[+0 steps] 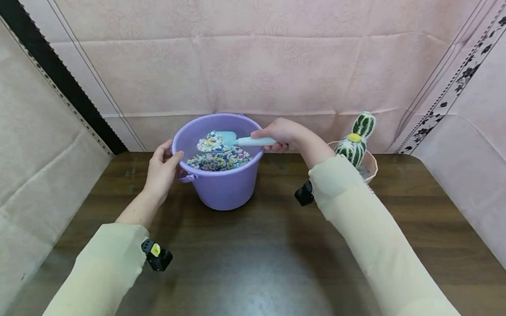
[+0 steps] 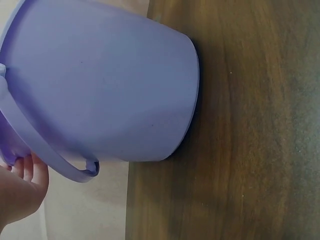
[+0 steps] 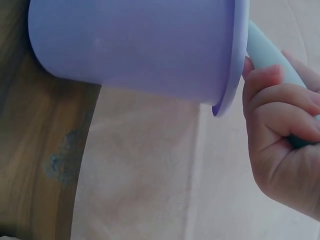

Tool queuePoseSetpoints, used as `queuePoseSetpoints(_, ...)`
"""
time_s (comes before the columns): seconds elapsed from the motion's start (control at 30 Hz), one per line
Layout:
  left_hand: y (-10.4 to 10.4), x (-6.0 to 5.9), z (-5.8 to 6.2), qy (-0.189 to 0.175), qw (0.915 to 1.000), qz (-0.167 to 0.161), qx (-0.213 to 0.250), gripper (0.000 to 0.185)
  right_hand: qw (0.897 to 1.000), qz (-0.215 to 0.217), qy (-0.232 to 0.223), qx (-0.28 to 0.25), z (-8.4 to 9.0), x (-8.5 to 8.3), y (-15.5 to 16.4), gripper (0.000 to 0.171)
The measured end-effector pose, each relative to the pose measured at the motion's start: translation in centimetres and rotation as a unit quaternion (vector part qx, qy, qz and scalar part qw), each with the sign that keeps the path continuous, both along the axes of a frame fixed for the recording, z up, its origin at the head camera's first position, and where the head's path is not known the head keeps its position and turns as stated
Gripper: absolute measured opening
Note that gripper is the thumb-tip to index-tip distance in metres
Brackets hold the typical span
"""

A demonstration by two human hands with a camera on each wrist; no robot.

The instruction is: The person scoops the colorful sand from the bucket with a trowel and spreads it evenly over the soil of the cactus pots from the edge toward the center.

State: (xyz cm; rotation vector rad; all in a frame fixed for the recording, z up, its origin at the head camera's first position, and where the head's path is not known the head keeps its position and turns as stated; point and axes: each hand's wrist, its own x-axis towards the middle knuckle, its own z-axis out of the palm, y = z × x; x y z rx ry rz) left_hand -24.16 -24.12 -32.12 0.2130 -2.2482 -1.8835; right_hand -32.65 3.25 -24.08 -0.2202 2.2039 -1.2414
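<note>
A purple bucket (image 1: 224, 192) holds many small multicoloured beads (image 1: 222, 161). At its left rim, my left hand (image 1: 160, 170) grips the edge with thumb and fingers; in the left wrist view the fingers (image 2: 36, 172) curl at the rim beside the bucket's handle (image 2: 37, 137). My right hand (image 1: 284, 134) holds a light blue scoop (image 1: 256, 141) by its handle above the bucket's right rim. Beads are heaped on the scoop's blade, inside the bucket just over the rest. In the right wrist view the fingers wrap round the scoop handle (image 3: 272, 52).
A knitted green-and-white cactus (image 1: 354, 147) with a yellow flower stands in a pale pot (image 1: 371, 165), partly hidden behind my right forearm. The dark wooden table (image 1: 244, 268) is bounded by cloth-covered walls (image 1: 246, 69) at the back and sides.
</note>
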Motion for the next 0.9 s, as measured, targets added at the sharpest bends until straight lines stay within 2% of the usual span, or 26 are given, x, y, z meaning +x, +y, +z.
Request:
queuePoseSetpoints(0.2, 0.0, 0.1, 0.1, -0.005, 0.9996, 0.026, -0.011, 0.057, 1.0, 0.0, 0.012, -0.01, -0.2, 0.1, 1.5, 0.039)
queuePoseSetpoints(0.43, 0.3, 0.4, 0.8, -0.002, 0.9961, 0.087, 0.014, 0.049, 1.0, -0.008, 0.004, -0.028, 0.2, -0.1, 3.2, 0.039)
queuePoseSetpoints(0.53, 0.5, 0.5, 1.2, 0.003, 0.9945, 0.103, 0.018, 0.047, 0.999, -0.014, 0.001, -0.03, 0.4, -0.1, 4.1, 0.039)
queuePoseSetpoints(0.73, 0.9, 0.7, 1.8, 0.031, 0.9934, 0.109, 0.015, 0.044, 1.0, -0.006, 0.001, -0.028, 0.9, -0.1, 6.0, 0.038)
queuePoseSetpoints(0.9, 1.3, 1.0, 2.5, 0.075, 0.9899, 0.116, 0.031, 0.038, 0.999, 0.003, -0.006, -0.043, 1.6, 0.1, 7.7, 0.037)
